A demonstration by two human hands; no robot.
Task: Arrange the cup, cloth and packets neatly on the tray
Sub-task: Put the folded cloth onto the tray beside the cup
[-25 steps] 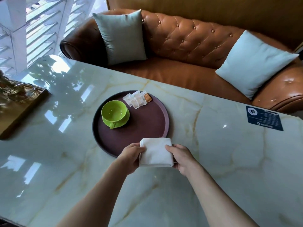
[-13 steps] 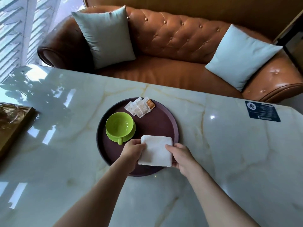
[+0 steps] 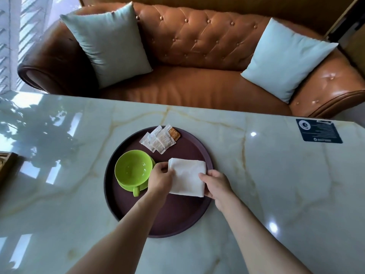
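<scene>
A round dark purple tray (image 3: 173, 220) lies on the marble table. On its left part stands a green cup (image 3: 133, 170) on a green saucer, handle toward me. Several white packets (image 3: 158, 140) and one orange packet (image 3: 174, 133) lie at the tray's far edge. A folded white cloth (image 3: 187, 178) rests over the tray's right part. My left hand (image 3: 161, 177) pinches the cloth's left edge, and my right hand (image 3: 216, 184) grips its near right corner.
The marble table (image 3: 276, 184) reaches to a brown leather sofa (image 3: 197, 56) with two pale cushions beyond its far edge. A dark blue card (image 3: 319, 131) lies at the table's far right. A wooden tray's corner (image 3: 7, 165) shows at the left edge.
Both hands have carried the folded cloth from the table's near side, over the tray's rim, onto the tray's right part beside the cup. The camera has tilted forward.
</scene>
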